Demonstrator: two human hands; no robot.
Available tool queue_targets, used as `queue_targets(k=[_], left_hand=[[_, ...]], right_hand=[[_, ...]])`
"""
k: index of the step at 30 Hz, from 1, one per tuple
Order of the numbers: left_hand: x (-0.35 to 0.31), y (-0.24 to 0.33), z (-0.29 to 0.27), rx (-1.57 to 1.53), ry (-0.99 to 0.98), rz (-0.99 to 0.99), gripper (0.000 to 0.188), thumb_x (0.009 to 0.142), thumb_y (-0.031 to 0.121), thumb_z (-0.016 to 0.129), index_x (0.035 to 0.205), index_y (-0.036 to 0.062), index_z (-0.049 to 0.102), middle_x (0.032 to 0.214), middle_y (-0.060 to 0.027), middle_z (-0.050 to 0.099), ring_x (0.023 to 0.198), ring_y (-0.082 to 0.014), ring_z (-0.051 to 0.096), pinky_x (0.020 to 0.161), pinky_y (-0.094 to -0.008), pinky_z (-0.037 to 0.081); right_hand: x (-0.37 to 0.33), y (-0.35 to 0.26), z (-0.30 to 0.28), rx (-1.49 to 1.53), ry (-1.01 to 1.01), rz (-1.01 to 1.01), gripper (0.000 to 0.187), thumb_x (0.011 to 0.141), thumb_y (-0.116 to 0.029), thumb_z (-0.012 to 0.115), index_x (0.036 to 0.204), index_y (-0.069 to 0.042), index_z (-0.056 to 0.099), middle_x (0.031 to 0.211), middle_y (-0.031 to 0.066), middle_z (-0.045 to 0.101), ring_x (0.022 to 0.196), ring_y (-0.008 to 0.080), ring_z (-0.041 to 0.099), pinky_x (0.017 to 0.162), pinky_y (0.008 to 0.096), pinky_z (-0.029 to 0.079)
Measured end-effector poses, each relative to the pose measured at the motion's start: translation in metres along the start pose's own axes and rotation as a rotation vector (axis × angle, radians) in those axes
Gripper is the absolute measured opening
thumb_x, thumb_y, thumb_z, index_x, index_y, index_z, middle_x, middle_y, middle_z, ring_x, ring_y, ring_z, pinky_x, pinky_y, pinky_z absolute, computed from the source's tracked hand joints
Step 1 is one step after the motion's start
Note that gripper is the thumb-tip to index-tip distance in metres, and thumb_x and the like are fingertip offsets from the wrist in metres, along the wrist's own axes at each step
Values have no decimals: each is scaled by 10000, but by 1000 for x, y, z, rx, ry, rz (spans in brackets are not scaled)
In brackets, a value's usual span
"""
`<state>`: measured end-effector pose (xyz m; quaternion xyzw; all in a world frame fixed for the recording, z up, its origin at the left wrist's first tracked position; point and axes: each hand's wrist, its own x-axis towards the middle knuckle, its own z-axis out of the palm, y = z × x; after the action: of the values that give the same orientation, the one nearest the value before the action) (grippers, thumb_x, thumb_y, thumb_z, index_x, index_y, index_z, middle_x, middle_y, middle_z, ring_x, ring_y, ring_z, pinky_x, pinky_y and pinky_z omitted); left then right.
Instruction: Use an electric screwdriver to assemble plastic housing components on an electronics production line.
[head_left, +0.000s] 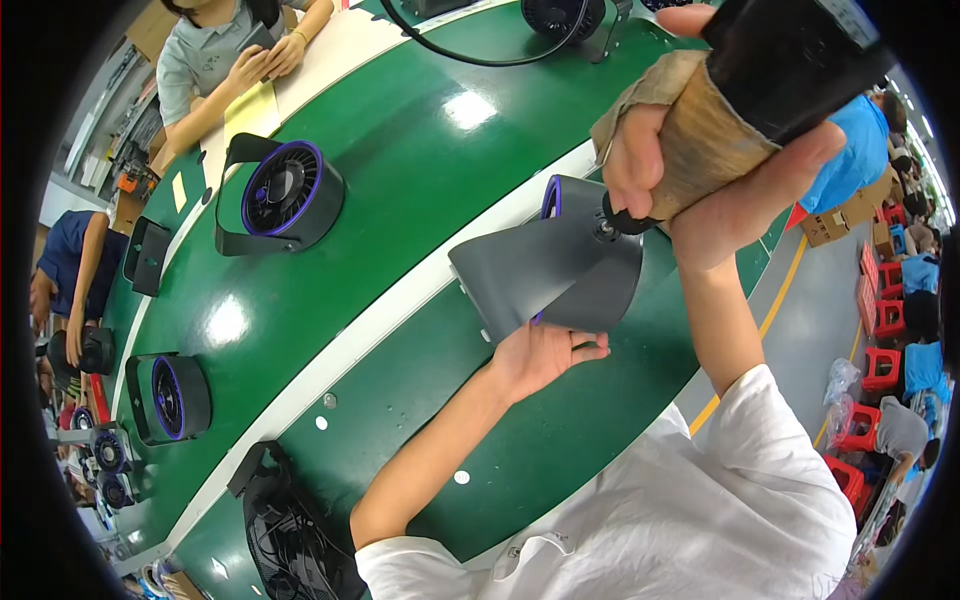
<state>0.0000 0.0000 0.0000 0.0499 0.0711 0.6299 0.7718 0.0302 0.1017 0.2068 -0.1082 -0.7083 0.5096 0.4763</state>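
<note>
My right hand (735,215) is wrapped round an electric screwdriver (715,130) with a black body and a worn brown wrapping. The tool's tip meets the round side joint of a dark grey fan (600,290) with a purple ring, where its wide grey bracket (520,270) attaches. Low on that fan, my left hand (545,358) grips the near side, some fingers stretched out and others hidden by the housing. The fan lies tilted on the green table beside the white rail. Whether a screw sits under the tip is hidden.
More purple-ringed fans, one (285,190) far left and another (172,398) nearer, stand on the green table (400,200) beyond the white rail (350,345). A black mesh part (290,530) lies at lower left. Across the table, a person (230,60) holds a phone. Red stools (882,368) line the right.
</note>
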Motion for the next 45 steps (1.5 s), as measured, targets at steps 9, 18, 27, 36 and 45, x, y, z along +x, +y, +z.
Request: queue_targets(k=[9, 18, 27, 36, 45], left_hand=[[6, 10, 10, 26, 40, -4, 499, 972, 406, 307, 1133, -24, 502, 1062, -167, 580, 911, -290, 572, 858, -427, 480], [8, 22, 11, 45, 85, 186, 617, 945, 507, 296, 1211, -25, 458, 1047, -162, 570, 887, -261, 560, 810, -392, 475], [-15, 102, -13, -20, 161, 663, 614, 934, 513, 308, 1213, -7, 474, 1137, -165, 554, 933, -229, 556, 807, -351, 462], [1, 137, -9, -69, 243, 717, 604, 947, 457, 340, 1302, -29, 386, 1165, -144, 543, 1016, -230, 537, 829, -322, 426], [-9, 83, 25, 232, 309, 691, 671, 948, 497, 391, 1366, -24, 336, 1091, -136, 557, 942, -207, 556, 833, -315, 434]], right_hand=[[11, 28, -32, 351, -105, 22, 972, 794, -813, 192, 1213, 56, 307, 485, 63, 469, 341, 151, 440, 343, 264, 393], [27, 13, -73, 560, -170, -291, 898, 857, -693, 287, 1283, 97, 294, 551, 51, 445, 339, 132, 403, 334, 281, 400], [45, 25, -122, 530, 177, -404, 814, 891, -644, 299, 1296, 61, 296, 576, 66, 439, 361, 150, 410, 337, 291, 407], [77, 51, -186, 298, 677, -236, 781, 907, -638, 272, 1331, 18, 276, 606, 92, 444, 375, 169, 410, 319, 311, 407], [90, 2, -163, 167, 1164, -306, 751, 923, -633, 246, 1366, -26, 256, 636, 119, 449, 389, 189, 411, 300, 330, 406]])
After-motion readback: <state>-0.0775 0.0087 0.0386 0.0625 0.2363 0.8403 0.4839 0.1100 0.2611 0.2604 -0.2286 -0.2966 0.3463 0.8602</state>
